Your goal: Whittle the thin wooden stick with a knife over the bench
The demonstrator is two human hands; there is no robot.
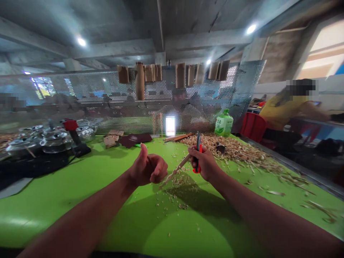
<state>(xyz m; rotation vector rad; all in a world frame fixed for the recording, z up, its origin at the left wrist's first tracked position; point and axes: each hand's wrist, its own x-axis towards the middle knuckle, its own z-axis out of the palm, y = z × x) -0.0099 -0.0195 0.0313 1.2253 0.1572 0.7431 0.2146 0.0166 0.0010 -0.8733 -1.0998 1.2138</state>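
My right hand (204,163) grips a red-handled utility knife (198,157) upright, together with a thin pale wooden stick (176,171). The stick slants down and left, and its far end passes just below my left hand (147,169). That hand is curled into a loose fist with the thumb up, and nothing shows in it. Both hands hover over a bright green table (67,193). Loose wood shavings (225,148) lie heaped beyond my right hand, and crumbs are scattered beneath the stick.
A green-labelled plastic bottle (224,123) stands behind the shavings. Metal pots (51,141), a red-topped tool (71,130) and dark cloth (133,139) lie at the far left. A perforated metal screen (129,96) carries hanging paper bags. A person in a yellow shirt (282,109) sits at right.
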